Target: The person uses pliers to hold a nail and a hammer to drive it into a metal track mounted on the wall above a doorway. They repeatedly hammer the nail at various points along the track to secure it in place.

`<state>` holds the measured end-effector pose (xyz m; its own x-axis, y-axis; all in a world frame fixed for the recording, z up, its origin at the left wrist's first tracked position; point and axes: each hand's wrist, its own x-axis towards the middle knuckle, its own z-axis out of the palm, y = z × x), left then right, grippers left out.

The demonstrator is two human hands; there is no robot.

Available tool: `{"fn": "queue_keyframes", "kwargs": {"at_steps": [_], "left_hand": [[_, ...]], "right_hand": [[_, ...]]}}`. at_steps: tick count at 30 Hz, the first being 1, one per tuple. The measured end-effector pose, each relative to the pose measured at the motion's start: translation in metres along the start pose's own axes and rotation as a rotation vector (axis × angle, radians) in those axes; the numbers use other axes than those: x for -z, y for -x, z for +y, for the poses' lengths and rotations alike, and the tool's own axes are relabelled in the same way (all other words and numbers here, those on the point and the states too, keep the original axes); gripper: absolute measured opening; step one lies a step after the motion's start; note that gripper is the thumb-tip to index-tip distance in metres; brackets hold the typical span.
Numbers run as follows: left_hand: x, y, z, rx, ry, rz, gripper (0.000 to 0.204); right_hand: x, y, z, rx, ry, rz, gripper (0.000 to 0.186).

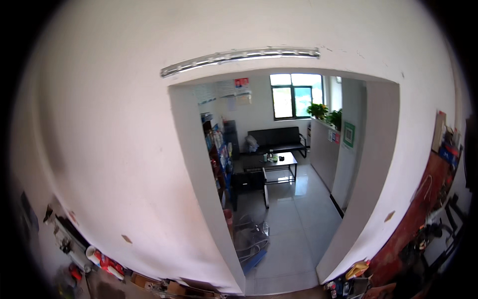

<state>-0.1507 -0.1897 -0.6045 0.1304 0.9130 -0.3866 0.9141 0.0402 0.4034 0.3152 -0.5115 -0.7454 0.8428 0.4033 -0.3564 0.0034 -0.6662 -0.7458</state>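
Note:
Neither of my hands shows in the head view, so what they hold or touch is hidden. Straight ahead, a wide doorway (pixel 383 149) opens through a white wall (pixel 114 149) into a room with a shiny tiled floor (pixel 294 239). Above the opening runs a narrow metal rail (pixel 239 58). Inside the room stand a black sofa (pixel 276 138) and a low table (pixel 279 160) with small items on it. Just past the left jamb lies a heap of clear plastic (pixel 251 236).
Shelves (pixel 215 144) and a dark chair (pixel 249 182) line the room's left side. Plants (pixel 317 110) top a partition (pixel 323 154) at its right. Cardboard boxes (pixel 174 288) lie along the wall's foot, left of the opening. A cluttered red board (pixel 423 209) stands at the right.

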Motion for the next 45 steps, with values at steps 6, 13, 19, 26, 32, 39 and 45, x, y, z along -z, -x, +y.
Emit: {"fn": "queue_keyframes", "kwargs": {"at_steps": [6, 13, 19, 26, 32, 39, 45], "left_hand": [[0.032, 0.018, -0.02, 0.076, 0.084, 0.13, 0.031], [0.056, 0.035, -0.082, 0.228, 0.074, 0.183, 0.032], [0.074, 0.026, -0.119, 0.32, 0.033, 0.173, 0.033], [0.095, -0.034, -0.103, 0.234, -0.034, 0.134, 0.034], [0.079, -0.103, 0.002, -0.061, -0.063, 0.01, 0.035], [-0.057, -0.128, 0.114, -0.387, -0.084, -0.452, 0.037], [-0.133, -0.108, 0.022, -0.251, -0.27, -0.761, 0.038]], "right_hand": [[0.017, -0.006, -0.034, 0.147, -0.003, 0.087, 0.04], [0.022, 0.021, -0.059, 0.244, -0.027, 0.161, 0.039], [0.011, 0.052, -0.051, 0.2, -0.019, 0.229, 0.038], [0.003, 0.088, -0.006, 0.066, 0.025, 0.348, 0.037], [-0.001, 0.13, 0.044, -0.046, 0.049, 0.465, 0.036], [-0.031, 0.204, 0.102, -0.024, 0.182, 0.68, 0.036], [0.013, 0.219, 0.002, 0.023, -0.232, 0.498, 0.02]]}}
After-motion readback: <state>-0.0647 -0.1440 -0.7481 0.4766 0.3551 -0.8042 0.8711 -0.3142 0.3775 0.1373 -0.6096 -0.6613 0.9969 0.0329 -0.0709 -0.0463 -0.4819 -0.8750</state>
